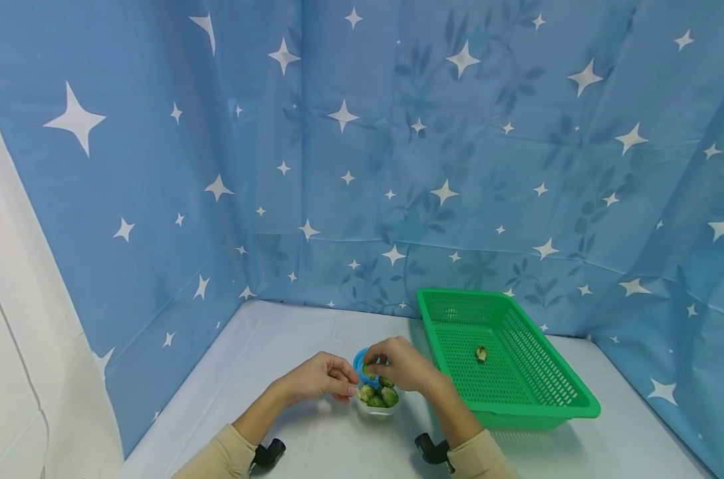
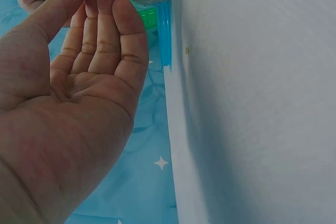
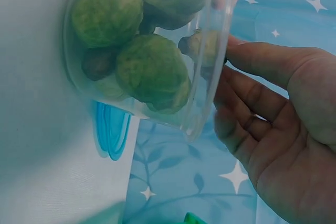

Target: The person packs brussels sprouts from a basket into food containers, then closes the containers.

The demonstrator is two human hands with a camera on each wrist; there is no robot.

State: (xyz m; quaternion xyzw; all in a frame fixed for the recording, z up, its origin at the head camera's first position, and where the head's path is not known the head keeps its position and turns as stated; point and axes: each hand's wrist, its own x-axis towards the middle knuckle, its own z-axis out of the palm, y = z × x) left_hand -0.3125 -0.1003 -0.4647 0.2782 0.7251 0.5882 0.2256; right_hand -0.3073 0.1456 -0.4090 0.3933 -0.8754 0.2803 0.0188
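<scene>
Several green Brussels sprouts [image 3: 152, 69] fill a small clear plastic container [image 1: 376, 410] on the white table. At its left rim is my left hand [image 1: 322, 378], thumb and fingertips pinching the edge. In the left wrist view the palm of this left hand [image 2: 89, 82] faces the camera. My right hand [image 1: 405, 364] is above the container's far side. Between its thumb and fingers it pinches a Brussels sprout [image 1: 369, 372]; the right wrist view shows that sprout [image 3: 206, 45] through the container wall, close to the rim.
A blue lid [image 1: 359, 360] lies just behind the container. To the right stands a large green basket [image 1: 541, 339] with one sprout [image 1: 481, 353] inside. A blue star-patterned curtain [image 1: 362, 153] encloses the back and sides. One small crumb [image 2: 187, 51] lies on the tabletop.
</scene>
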